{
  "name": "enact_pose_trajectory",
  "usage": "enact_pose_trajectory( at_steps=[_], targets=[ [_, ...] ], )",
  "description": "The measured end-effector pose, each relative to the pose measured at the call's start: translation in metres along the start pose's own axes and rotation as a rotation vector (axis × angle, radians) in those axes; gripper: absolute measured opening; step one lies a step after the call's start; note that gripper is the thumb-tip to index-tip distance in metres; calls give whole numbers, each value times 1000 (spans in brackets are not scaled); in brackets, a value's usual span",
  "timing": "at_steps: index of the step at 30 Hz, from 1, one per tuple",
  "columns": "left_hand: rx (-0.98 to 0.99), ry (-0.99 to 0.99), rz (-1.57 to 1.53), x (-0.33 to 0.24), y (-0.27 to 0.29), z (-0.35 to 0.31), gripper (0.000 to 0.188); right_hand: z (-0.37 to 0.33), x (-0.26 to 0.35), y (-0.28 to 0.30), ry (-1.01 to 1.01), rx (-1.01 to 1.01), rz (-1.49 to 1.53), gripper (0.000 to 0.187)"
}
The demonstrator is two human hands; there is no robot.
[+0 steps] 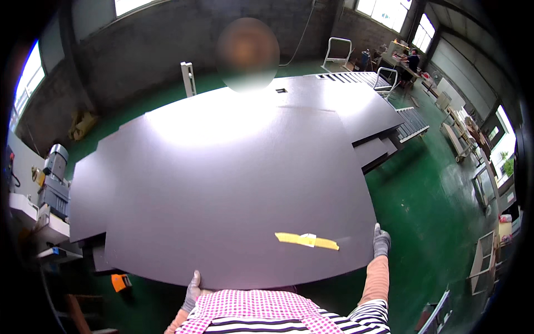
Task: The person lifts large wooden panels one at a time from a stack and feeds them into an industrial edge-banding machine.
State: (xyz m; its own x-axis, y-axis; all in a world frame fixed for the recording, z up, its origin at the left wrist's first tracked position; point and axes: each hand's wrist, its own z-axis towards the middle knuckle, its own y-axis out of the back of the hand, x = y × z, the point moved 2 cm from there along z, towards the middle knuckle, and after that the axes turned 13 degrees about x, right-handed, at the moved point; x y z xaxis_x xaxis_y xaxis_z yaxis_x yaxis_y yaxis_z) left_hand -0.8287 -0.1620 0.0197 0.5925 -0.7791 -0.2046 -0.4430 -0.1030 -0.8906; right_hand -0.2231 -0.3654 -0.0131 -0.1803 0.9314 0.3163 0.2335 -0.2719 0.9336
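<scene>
A large dark grey-brown panel (233,189) lies flat in front of me, on top of other dark panels. On its near edge, my left hand (192,292) in a grey glove has its thumb up over the rim, the fingers hidden below. My right hand (381,242), gloved too, grips the panel's right edge near the front corner, thumb uppermost. A strip of yellow tape (289,239) with a small white label (308,240) sticks to the surface, left of my right hand.
Panel layers (372,150) jut out at the right. Beyond stand roller conveyors (413,123) and a white tubular frame (338,51). A motor unit (54,183) is at left, an orange object (119,283) below. A person (411,60) is far right; a blurred round patch hides part of the background.
</scene>
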Motion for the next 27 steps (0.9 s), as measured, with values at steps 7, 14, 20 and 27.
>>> enact_pose_trajectory(
  at_steps=[7, 14, 20, 27],
  targets=[
    [12, -53, -158, 9, -6, 108, 41, 57, 81, 4, -49, 65, -55, 60],
    [-129, -64, -191, 75, -36, 207, 26, 84, 96, -22, -236, -264, 213, 85],
    [-87, 202, 20, 94, -72, 226, 19, 147, 92, -55, -112, -100, 565, 84],
    [-92, -296, 1336, 16, -110, 162, 16, 214, 118, -32, -55, -125, 602, 83]
  ],
)
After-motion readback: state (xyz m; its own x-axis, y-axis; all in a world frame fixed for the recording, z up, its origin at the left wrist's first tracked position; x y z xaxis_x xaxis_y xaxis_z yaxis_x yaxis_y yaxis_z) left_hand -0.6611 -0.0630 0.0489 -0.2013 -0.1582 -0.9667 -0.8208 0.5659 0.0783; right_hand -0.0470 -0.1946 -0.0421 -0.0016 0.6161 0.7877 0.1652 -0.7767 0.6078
